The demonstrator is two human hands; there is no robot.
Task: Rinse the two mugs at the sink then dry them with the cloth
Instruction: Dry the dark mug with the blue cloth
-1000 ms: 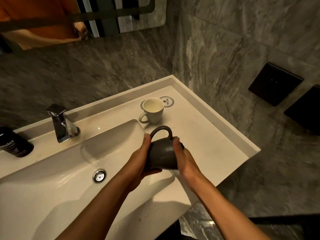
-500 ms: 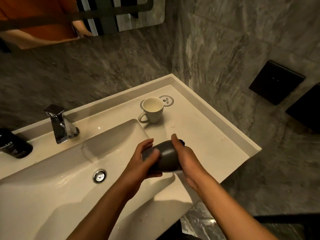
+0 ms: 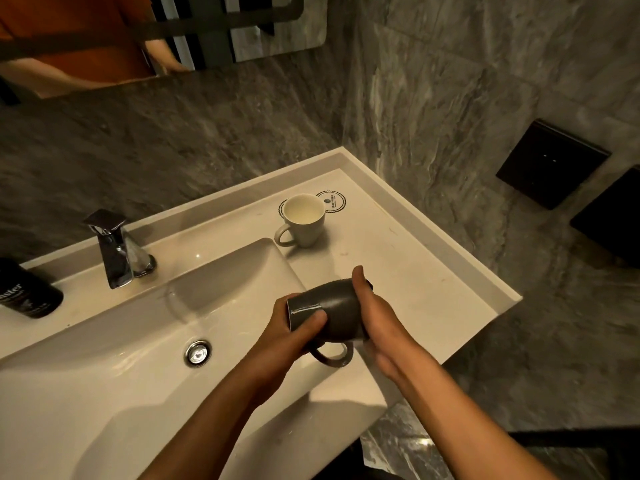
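A dark grey mug (image 3: 337, 308) lies on its side between my two hands over the right end of the sink basin (image 3: 114, 368), its handle hanging downward and its base facing left. My left hand (image 3: 294, 332) grips the base end with the thumb across it. My right hand (image 3: 375, 317) presses flat against the mouth end. A white mug (image 3: 304, 220) stands upright on the counter (image 3: 398, 271) beyond, handle to the left, untouched. I see no cloth.
A chrome tap (image 3: 116, 247) stands behind the basin, and no water runs from it. A drain plug (image 3: 197, 353) sits in the basin floor. A black can (image 3: 26, 292) lies at the far left. Grey stone walls close the back and right; black panels (image 3: 550, 162) hang there.
The dark mug has been turned in my hands: its handle pointed up a second ago and now hangs below. Both hands stayed over the basin's right end.
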